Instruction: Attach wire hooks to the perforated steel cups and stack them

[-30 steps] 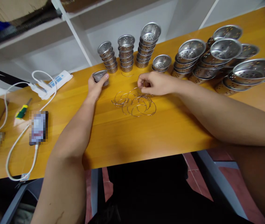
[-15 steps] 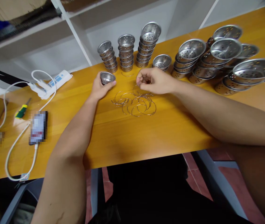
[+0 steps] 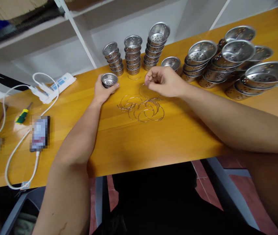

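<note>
My left hand (image 3: 102, 92) rests on the wooden table (image 3: 153, 140) and grips a small perforated metal cup (image 3: 109, 79), held upright with its mouth up. My right hand (image 3: 163, 81) is lifted a little above the table, its fingers pinched on a thin wire ring (image 3: 146, 91) that hangs below them. A loose pile of several wire rings (image 3: 141, 107) lies on the table between and just in front of both hands.
Three stacks of small perforated cups (image 3: 132, 55) stand at the back edge, with a single cup (image 3: 170, 63) beside them. Stacks of wider perforated bowls (image 3: 234, 57) fill the back right. A power strip (image 3: 55, 86), white cable, screwdriver (image 3: 23, 114) and phone (image 3: 39, 133) lie at left.
My left hand has turned the small cup from lying sideways to mouth up. My right hand has risen from the ring pile with one wire ring pinched in it.
</note>
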Demonstrator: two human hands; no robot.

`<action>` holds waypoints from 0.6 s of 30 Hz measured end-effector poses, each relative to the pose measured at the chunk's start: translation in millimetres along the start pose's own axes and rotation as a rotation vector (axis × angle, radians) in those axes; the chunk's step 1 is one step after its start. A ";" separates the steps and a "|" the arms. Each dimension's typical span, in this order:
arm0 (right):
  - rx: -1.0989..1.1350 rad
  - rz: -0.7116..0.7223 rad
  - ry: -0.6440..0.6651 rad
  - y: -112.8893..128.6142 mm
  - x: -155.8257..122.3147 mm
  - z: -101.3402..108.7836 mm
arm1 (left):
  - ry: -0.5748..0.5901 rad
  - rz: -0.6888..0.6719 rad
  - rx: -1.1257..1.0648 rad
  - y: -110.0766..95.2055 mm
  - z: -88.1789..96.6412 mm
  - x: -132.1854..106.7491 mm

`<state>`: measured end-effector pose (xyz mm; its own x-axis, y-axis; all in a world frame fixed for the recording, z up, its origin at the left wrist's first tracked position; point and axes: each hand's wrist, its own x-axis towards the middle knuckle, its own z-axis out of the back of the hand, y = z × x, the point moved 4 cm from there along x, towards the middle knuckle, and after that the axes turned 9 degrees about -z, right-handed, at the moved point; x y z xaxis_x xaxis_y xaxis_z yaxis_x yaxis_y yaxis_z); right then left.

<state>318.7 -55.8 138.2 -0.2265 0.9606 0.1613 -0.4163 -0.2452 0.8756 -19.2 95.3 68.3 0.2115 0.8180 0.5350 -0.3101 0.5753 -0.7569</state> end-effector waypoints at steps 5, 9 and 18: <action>0.140 0.044 -0.026 -10.3 7.7 1.5 | 0.005 -0.018 0.007 2.5 -2.6 -2.2; 0.176 0.040 -0.058 -10.3 6.5 2.1 | -0.022 -0.018 -0.029 3.9 -3.0 -3.1; 0.199 -0.018 -0.163 -16.5 6.0 -2.2 | 0.045 -0.197 -0.161 -43.5 -9.8 1.2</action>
<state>322.3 -46.3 123.7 -0.0692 0.9769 0.2020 -0.2338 -0.2128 0.9487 3.7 71.3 98.1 0.2953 0.6871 0.6638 -0.1075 0.7143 -0.6915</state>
